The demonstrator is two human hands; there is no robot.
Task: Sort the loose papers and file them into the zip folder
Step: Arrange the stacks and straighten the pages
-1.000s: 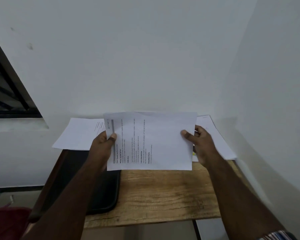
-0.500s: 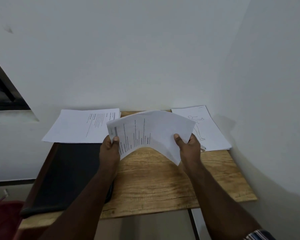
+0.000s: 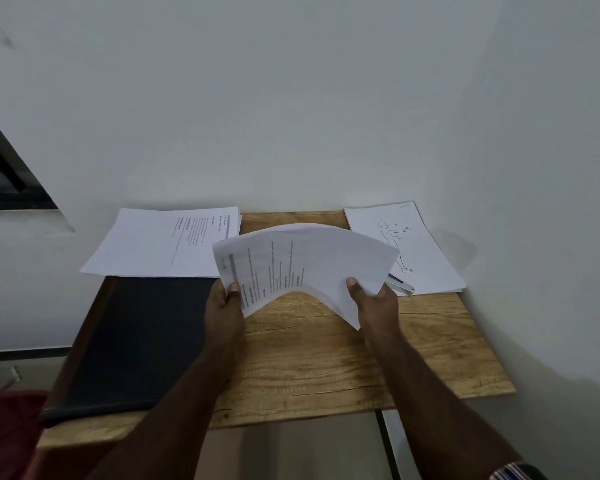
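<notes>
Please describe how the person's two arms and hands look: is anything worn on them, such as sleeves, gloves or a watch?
Both forearms are bare, with no sleeves in view. The left hand and right hand wear no gloves and no visible rings. A striped band shows on the right arm at the bottom edge of the picture.

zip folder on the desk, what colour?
Black, or very dark. The zip folder lies flat on the wooden desk's left side; the head view shows it.

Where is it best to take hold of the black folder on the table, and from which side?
Grip the folder at its near long edge, coming from the person's side. It lies flat at the table's left, that edge is bare, while the far end meets a paper pile. Probably easiest.
</notes>
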